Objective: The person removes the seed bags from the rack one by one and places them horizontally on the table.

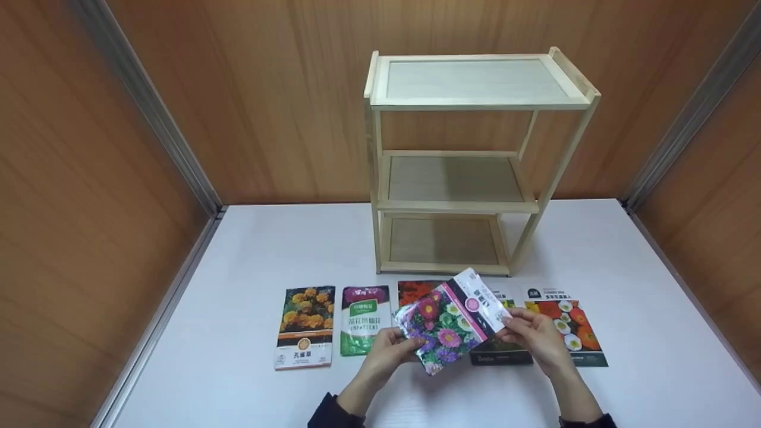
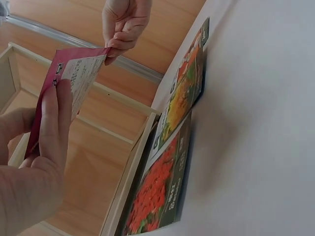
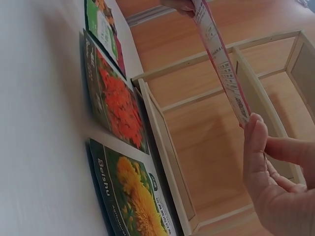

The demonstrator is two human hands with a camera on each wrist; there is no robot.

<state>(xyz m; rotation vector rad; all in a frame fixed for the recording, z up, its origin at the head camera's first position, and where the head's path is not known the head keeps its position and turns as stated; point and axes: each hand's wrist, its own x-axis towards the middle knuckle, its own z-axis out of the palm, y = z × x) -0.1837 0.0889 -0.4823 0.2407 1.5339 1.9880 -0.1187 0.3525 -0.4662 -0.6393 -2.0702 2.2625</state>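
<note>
A seed packet (image 1: 446,321) with pink, white and purple flowers is held tilted above the table, its front facing up. My left hand (image 1: 385,358) pinches its lower left edge, thumb over the flower picture. At its right corner my right hand (image 1: 540,340) pinches it between thumb and fingers. The left wrist view shows the packet's text-printed back (image 2: 81,76), with fingers spread along it. In the right wrist view the packet (image 3: 221,64) appears nearly edge-on. Beneath it, the red-flower packet (image 1: 416,289) and the yellow-flower packet (image 1: 504,356) are partly hidden.
A three-tier wooden rack (image 1: 458,207) stands behind the packets, near the wooden back wall (image 1: 285,119). On the white table (image 1: 250,249) lie an orange marigold packet (image 1: 304,327) and a green-and-purple packet (image 1: 361,342) at left, and a poppy packet (image 1: 585,333) at right.
</note>
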